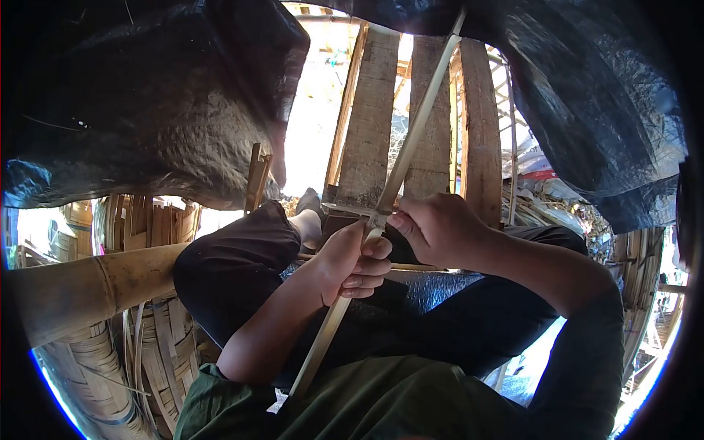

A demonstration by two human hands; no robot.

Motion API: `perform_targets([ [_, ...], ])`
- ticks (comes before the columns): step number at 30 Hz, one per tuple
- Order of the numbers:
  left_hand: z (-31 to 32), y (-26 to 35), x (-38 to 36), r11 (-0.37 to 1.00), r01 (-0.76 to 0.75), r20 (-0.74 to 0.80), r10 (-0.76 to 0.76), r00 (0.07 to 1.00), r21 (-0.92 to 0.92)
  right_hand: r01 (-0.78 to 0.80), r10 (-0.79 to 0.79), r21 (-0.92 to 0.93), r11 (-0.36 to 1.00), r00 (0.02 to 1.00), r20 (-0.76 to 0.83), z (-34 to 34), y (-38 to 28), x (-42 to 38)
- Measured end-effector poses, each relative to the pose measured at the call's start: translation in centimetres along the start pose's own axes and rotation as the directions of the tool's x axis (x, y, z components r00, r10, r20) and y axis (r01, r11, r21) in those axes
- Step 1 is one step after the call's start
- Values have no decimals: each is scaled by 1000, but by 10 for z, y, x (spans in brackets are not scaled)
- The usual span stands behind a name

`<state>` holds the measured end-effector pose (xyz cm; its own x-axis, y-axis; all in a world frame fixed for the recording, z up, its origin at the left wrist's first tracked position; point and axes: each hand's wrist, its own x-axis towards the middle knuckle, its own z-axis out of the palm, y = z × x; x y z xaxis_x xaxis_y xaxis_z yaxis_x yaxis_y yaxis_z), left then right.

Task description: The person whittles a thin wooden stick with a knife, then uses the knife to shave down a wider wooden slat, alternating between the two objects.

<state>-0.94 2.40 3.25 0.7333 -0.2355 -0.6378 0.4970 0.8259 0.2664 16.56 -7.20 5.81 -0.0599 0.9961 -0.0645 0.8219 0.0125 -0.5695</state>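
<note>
A long pale strip, which looks like bamboo, [416,132] runs diagonally from the top of the view down to my lap. My left hand [357,264] is closed round its lower part, fingers wrapped over it. Just above, at the right side of the strip, my right hand [433,229] is closed with the thumb pressed against the fingers; what it grips is too small to make out. A thin crosspiece [348,210] meets the strip between the two hands.
Upright wooden planks [372,110] stand ahead. Dark plastic sheeting [183,110] hangs at both upper sides. A thick bamboo pole [110,284] lies at left above woven bamboo [95,367]. My bent legs [235,268] flank the middle.
</note>
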Motion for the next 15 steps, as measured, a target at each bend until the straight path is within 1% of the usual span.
perform_targets([
  [2, 3, -1, 0, 1000, 9, -7, -9, 1000, 0, -35, 35, -8, 999, 999, 31, 3, 2, 0],
  [4, 7, -1, 0, 1000, 12, -87, -12, 996, -2, 36, -34, -86, 996, 999, 21, 2, 7, 2],
  [5, 7, -1, 0, 1000, 15, -85, -15, 996, 1, 32, -30, -87, 996, 999, 19, 1, 7, 4],
  [7, 7, -2, 1, 1000, 15, -100, -16, 995, -11, 52, -45, -188, 981, 998, 39, -2, 6, 6],
  [14, -1, -5, 5, 999, -28, -122, 32, 992, 31, 79, -74, -230, 970, 997, 29, 7, 20, 13],
  [15, -1, -3, 5, 999, -24, -127, 29, 992, 43, 122, -124, -249, 961, 992, 8, 7, 23, 14],
])
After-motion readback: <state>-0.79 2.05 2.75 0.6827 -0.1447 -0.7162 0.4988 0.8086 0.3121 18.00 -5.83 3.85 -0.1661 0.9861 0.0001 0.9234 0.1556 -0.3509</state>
